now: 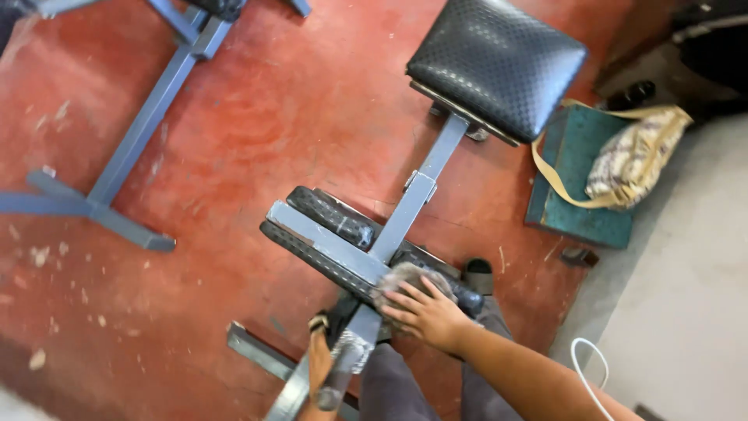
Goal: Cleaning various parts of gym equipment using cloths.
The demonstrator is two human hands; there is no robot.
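Observation:
My right hand (425, 313) lies flat on a grey cloth (407, 276) and presses it against the black foot pads (333, 215) of a grey steel exercise bench (433, 176). The pads sit on a grey crossbar (321, 240). The bench's black padded seat (499, 61) is further away, at the top. My left forearm (316, 366), with a band at the wrist, reaches up beside the bench's lower bar (349, 355). The left hand itself is hidden behind the bar and pads. My grey trouser legs (389, 386) are below.
The floor is red and speckled with debris (257, 117). Another grey steel frame (140, 134) stands at the left. At the right, a patterned bag (635, 156) with a tan strap rests on a teal box (578, 218). A white cable (586, 366) loops over grey floor.

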